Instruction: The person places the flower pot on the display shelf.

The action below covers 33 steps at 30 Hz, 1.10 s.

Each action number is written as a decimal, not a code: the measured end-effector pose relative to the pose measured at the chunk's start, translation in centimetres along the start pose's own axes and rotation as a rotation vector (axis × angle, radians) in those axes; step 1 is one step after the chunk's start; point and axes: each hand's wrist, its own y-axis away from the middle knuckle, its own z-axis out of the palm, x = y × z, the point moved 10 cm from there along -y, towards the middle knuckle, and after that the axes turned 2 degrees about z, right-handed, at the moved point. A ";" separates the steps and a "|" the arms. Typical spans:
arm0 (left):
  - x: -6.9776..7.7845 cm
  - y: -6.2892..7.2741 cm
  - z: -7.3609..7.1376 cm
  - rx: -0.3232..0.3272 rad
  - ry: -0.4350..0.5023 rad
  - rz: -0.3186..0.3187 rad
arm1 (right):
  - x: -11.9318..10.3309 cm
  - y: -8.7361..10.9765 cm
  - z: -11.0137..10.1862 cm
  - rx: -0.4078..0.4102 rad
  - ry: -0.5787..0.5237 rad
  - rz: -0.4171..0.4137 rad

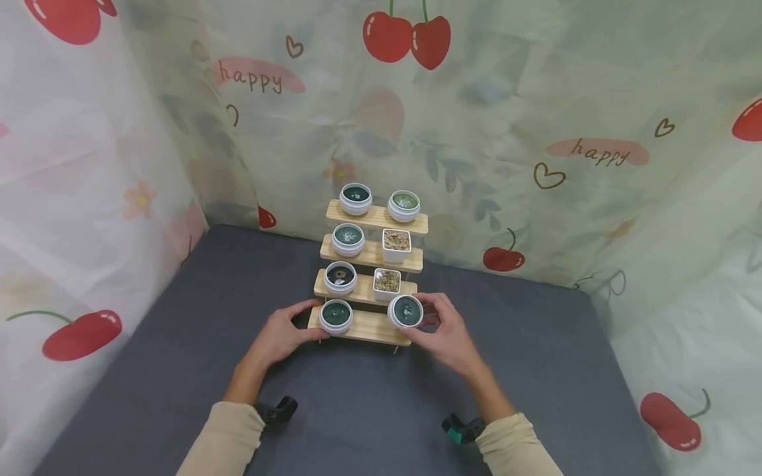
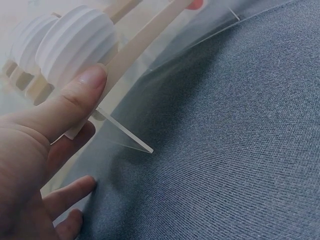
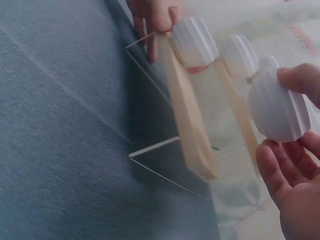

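Note:
A four-tier wooden stand (image 1: 369,327) holds small white pots in two columns. My left hand (image 1: 282,334) grips the left end of its lowest shelf, thumb beside a round ribbed pot (image 2: 75,42) with a dark green filling. In my right hand (image 1: 445,336) is another round white ribbed pot (image 3: 280,107), pinched between thumb and fingers. It also has a dark green filling (image 1: 407,310). From the right wrist view this pot hangs clear of the bottom shelf (image 3: 187,120); in the head view it overlaps that shelf's right end.
Higher tiers carry round pots (image 1: 348,238) and two square white pots (image 1: 396,244) with grainy brown contents. Thin clear legs (image 3: 155,147) prop the stand on a dark grey cloth-covered table (image 1: 357,410). A cherry-print curtain (image 1: 476,99) rises behind and at both sides.

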 end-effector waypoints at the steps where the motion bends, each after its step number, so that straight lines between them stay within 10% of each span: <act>1: 0.0 0.0 0.0 0.000 0.001 0.000 | 0.1 0.1 0.2 -0.005 0.001 0.002; 33: -0.1 -0.2 0.0 -0.008 -0.005 0.011 | 3.1 0.9 5.0 0.001 0.066 0.152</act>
